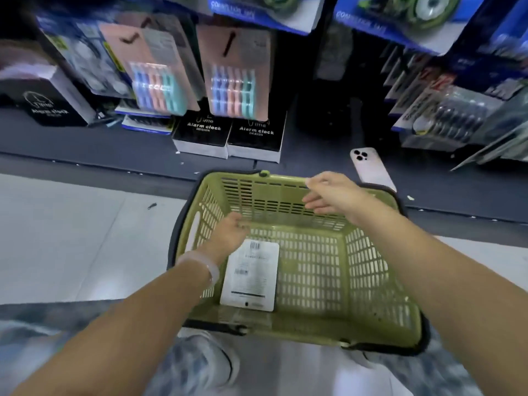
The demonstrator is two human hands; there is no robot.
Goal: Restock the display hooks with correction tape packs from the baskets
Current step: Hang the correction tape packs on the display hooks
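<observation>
Both hands reach into the green basket: the left hand sits low beside a white pack lying face down on the basket floor, fingers loosely curled, holding nothing; the right hand hovers by the far wall, fingers relaxed

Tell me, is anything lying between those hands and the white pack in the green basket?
Nothing visible does. The white pack lies face down, alone on the floor of the green basket. The left hand hovers just above its top edge; the right hand is over the far wall, holding nothing.
</observation>
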